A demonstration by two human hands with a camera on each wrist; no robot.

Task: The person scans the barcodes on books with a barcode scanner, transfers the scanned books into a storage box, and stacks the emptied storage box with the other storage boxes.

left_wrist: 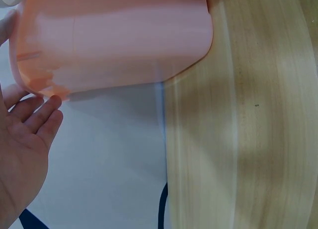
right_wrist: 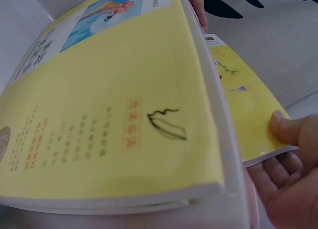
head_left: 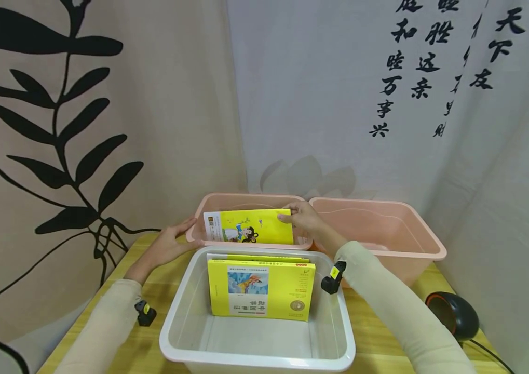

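Observation:
My right hand [head_left: 305, 218] pinches the right end of a thin yellow book [head_left: 257, 226] with a cartoon figure on its cover, thumb on the front and fingers behind. This book leans in the left pink bin [head_left: 252, 197], its lower part hidden behind the rim. At that bin's left end, my left hand [head_left: 171, 248] rests against the rim, thumb and fingers spread; its fingers [left_wrist: 45, 114] look fairly straight. In front stands a white bin [head_left: 257, 358] where a thicker yellow book [head_left: 287, 291] with a blue picture leans on the far wall, another book edge [head_left: 264, 257] behind it.
A second pink bin [head_left: 371, 254] stands to the right of the first, touching or nearly so. A dark round device [head_left: 453, 314] with a cable sits at the right table edge. The wooden table [head_left: 152, 291] backs onto hanging curtains [head_left: 175, 130].

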